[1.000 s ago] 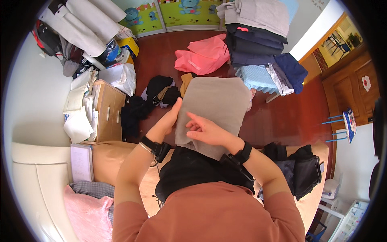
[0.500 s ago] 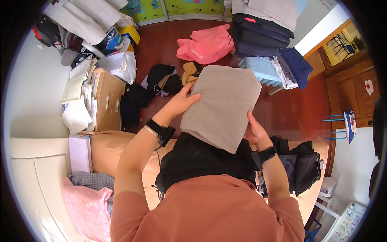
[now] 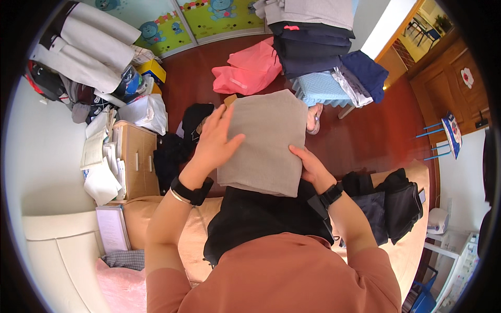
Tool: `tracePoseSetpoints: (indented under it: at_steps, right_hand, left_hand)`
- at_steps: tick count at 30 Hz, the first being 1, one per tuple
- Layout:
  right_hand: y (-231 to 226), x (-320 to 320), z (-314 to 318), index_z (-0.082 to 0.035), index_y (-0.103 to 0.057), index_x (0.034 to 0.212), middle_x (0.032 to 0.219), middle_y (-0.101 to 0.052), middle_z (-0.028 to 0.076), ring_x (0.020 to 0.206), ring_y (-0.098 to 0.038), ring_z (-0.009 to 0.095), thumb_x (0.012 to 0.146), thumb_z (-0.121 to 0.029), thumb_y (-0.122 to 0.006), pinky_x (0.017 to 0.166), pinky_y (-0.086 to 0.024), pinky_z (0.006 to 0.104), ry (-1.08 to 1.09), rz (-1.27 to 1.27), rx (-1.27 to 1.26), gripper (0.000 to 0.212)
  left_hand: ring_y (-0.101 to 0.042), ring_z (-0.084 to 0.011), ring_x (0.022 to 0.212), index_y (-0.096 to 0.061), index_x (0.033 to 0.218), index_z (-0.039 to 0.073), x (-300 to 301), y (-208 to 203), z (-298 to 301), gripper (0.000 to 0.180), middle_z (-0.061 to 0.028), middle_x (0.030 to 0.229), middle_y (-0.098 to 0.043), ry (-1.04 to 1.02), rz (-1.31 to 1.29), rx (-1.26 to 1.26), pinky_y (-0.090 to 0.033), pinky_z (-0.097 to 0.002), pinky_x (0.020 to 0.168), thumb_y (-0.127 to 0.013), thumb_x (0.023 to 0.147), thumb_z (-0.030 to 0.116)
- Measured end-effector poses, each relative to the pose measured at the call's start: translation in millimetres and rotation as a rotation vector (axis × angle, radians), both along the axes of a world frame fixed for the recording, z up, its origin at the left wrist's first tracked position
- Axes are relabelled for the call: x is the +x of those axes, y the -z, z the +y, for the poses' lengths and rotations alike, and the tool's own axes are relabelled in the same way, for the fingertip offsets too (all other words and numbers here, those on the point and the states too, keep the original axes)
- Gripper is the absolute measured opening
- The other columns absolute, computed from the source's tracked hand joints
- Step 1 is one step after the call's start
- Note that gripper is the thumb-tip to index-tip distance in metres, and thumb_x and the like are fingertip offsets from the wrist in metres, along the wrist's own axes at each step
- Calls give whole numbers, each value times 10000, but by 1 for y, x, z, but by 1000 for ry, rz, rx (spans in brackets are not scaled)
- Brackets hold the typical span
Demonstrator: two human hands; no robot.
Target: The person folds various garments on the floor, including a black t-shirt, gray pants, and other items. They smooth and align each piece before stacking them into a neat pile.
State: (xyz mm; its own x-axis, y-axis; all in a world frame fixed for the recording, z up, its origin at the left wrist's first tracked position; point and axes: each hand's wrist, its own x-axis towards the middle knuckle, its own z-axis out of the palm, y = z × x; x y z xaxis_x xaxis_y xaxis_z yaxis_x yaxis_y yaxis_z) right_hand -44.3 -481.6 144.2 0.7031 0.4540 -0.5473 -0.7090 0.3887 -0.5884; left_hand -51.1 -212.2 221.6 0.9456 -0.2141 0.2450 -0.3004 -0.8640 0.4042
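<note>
In front of my lap is a grey-beige folded cloth (image 3: 263, 141), a neat, roughly square bundle. Its right edge is held by my right hand (image 3: 313, 166), thumb on top and the other fingers hidden beneath. My left hand (image 3: 216, 138) lies along the left edge, its fingers stretched and apart, with the thumb over the top; whether it bears any weight I cannot tell. Both wrists wear black bands. Beneath the cloth are black trousers (image 3: 255, 216) on my lap.
A blue-covered stool (image 3: 321, 88) carries stacked folded clothes (image 3: 313, 47) at the far right. A pink bag (image 3: 248, 70) and dark clothes (image 3: 169, 151) lie on the red-brown floor. Left stands a wooden cabinet (image 3: 138, 161); black garments (image 3: 389, 208) rest on the bed to the right.
My left hand has loosened from gripping the cloth's edge and spread its fingers. The cloth has turned slightly more upright. The whole view has shifted, showing a foot beside the stool.
</note>
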Motion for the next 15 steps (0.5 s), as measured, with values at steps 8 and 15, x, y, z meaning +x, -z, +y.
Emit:
tracePoseSetpoints:
  at_steps: [8, 15]
  right_hand:
    - [-3, -6, -1, -72, -309, 1325, 1295, -433, 95, 1165, -451, 242, 845, -248, -620, 954, -402, 417, -10, -24, 131, 599]
    - [2, -9, -1, -85, -285, 1351, 1332, -395, 84, 1211, -405, 243, 840, -257, -630, 984, -371, 433, -29, -53, 191, 640]
  left_hand:
    - [5, -398, 1361, -261, 1408, 297, -25, 1, -69, 953, -134, 1494, -66, 468, 280, 384, -57, -675, 987, -689, 606, 583]
    - [52, -390, 1364, -248, 1411, 317, -22, 14, -59, 999, -122, 1502, -28, 470, 297, 397, -19, -694, 971, -689, 569, 622]
